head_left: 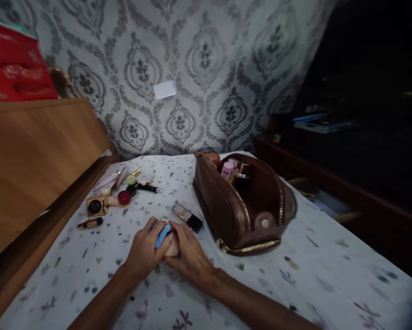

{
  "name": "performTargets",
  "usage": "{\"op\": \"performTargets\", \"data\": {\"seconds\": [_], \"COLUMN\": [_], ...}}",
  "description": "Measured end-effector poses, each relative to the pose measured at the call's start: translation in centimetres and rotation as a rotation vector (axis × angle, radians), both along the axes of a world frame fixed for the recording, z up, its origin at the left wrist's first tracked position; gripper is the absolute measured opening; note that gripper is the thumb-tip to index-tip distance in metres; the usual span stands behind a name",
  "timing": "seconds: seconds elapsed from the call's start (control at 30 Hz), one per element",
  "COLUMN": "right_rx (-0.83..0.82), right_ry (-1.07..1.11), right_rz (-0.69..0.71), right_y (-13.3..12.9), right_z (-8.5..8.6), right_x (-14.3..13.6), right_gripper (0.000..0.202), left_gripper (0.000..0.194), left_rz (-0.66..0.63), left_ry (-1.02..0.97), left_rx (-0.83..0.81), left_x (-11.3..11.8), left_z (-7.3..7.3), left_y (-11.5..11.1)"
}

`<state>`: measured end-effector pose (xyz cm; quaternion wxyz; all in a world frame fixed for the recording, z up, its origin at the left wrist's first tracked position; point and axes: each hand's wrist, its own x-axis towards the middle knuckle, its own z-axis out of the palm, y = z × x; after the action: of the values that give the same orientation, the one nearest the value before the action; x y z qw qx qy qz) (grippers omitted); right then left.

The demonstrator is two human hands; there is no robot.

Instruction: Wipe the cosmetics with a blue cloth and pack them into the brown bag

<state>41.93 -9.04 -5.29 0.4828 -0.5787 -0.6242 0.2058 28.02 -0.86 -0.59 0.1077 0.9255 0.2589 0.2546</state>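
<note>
Bare forearms (257, 300) in the foreground, two hands meeting over a small blue piece (162, 236) and a beige piece (172, 249)

Left hand (147, 247) has its fingers curled around the blue piece, its thumb reaching toward the beige piece; right hand (190, 254) is cupped around the beige piece from the other side; fingers hide much of both, so whether they are one object or two cannot be told; both pieces sit between the two hands, above a white printed cloth (243, 298).

Just beyond the right hand's fingers lies a clear bottle (183, 212) on its side, its black cap (194, 223) toward the bag; to the right of that hand stands a brown bag (219, 208), gaping open, with gold zips, a pink container (227, 170) and a dark bottle (242, 183) inside.

Well to the left of the left hand lies a short black-and-gold tube (89, 223); farther from that hand, past the tube, cosmetics lie in a loose cluster: a gold box-shaped item (102, 206) with a black round part, a red round item (124, 197), a slim black pen (149, 188) and a pink tube (106, 181); far beyond both hands rises patterned grey wallpaper (206, 55).
</note>
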Motion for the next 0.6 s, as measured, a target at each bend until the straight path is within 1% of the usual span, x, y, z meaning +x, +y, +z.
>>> {"op": "performTargets", "data": {"seconds": [0.13, 0.23, 0.33, 0.47, 0.6], "right_rx": [0.026, 0.000, -0.063, -0.099, -0.084], "right_ry": [0.013, 0.009, 0.034, 0.071, 0.081], "right_rz": [0.026, 0.039, 0.047, 0.113, 0.060], "right_y": [0.3, 0.3, 0.2, 0.4, 1.2], "right_z": [-0.4, -0.7, -1.0, -1.2, -1.8], "right_x": [0.1, 0.2, 0.6, 1.4, 1.8], "right_gripper": [0.069, 0.067, 0.063, 0.063, 0.062], "left_gripper": [0.024, 0.024, 0.028, 0.038, 0.048], "left_rz": [-0.022, -0.048, -0.105, -0.164, -0.175], "left_ry": [-0.028, -0.074, -0.142, -0.206, -0.174], "left_rx": [-0.028, -0.022, 0.027, 0.103, 0.155], "left_x": [-0.1, -0.2, -0.4, -0.7, -0.9], "left_z": [0.3, 0.3, -0.1, -0.8, -1.4], "left_y": [0.0, 0.0, 0.2, 0.8, 1.6]}}
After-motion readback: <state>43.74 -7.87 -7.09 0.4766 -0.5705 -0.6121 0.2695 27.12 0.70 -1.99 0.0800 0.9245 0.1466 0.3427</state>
